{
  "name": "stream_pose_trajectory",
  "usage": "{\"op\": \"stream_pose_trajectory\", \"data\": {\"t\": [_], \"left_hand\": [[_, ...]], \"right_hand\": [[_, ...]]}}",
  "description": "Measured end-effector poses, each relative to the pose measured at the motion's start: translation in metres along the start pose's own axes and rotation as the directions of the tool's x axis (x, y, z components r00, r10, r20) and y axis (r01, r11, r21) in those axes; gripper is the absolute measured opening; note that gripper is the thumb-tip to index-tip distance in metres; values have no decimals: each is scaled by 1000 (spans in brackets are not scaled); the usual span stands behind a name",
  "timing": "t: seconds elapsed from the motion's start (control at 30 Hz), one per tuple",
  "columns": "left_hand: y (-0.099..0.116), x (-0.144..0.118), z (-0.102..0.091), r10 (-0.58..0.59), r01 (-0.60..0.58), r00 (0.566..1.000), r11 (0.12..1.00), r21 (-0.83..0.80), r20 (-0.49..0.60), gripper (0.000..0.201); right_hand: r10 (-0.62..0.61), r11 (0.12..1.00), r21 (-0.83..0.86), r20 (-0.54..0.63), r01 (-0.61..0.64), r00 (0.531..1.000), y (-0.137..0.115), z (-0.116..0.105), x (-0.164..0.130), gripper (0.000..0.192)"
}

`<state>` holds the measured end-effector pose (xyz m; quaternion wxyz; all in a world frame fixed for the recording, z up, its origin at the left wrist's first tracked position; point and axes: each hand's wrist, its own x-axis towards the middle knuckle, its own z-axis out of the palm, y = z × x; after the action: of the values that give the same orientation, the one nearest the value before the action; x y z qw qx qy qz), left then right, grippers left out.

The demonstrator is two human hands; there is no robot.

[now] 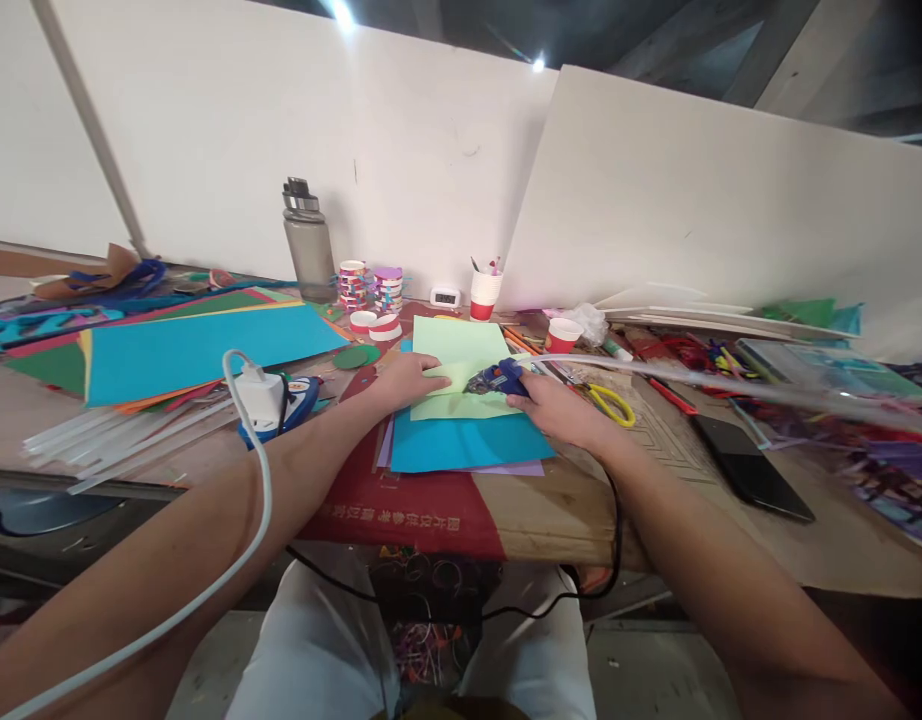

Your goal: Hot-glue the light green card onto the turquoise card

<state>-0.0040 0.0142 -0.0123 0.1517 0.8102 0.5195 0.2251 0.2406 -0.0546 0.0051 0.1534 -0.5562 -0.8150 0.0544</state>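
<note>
My right hand (558, 408) is wrapped tight round the blue glue gun (500, 378), nozzle down on the light green paper (453, 350) mid-table; my left hand (410, 380) lies flat, fingers spread, pinning the sheet at its left edge and gripping nothing; gluing step, I reckon, and next calls for a steady squeeze along the fold

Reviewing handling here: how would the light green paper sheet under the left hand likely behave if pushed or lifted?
The light green sheet looks thin and is already folded, so it would probably flop if lifted. It lies on a smooth blue sheet, so it may slide; the left hand pressing it flat suggests that. It is probably very light.
</note>
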Motion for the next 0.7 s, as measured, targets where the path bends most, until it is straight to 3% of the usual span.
{"op": "stream_pose_trajectory", "data": {"t": [0.23, 0.5, 0.7], "left_hand": [[-5, 4, 2, -15, 15, 1000, 999, -29, 13, 43], [-6, 5, 1, -28, 28, 1000, 999, -32, 3, 45], [-4, 5, 1, -22, 22, 1000, 999, -29, 12, 43]], "right_hand": [[49, 999, -12, -37, -49, 998, 14, 3, -11, 23], [150, 975, -166, -21, -151, 989, 28, -17, -13, 20], [200, 954, -223, -16, -199, 980, 27, -28, -19, 29]]}}
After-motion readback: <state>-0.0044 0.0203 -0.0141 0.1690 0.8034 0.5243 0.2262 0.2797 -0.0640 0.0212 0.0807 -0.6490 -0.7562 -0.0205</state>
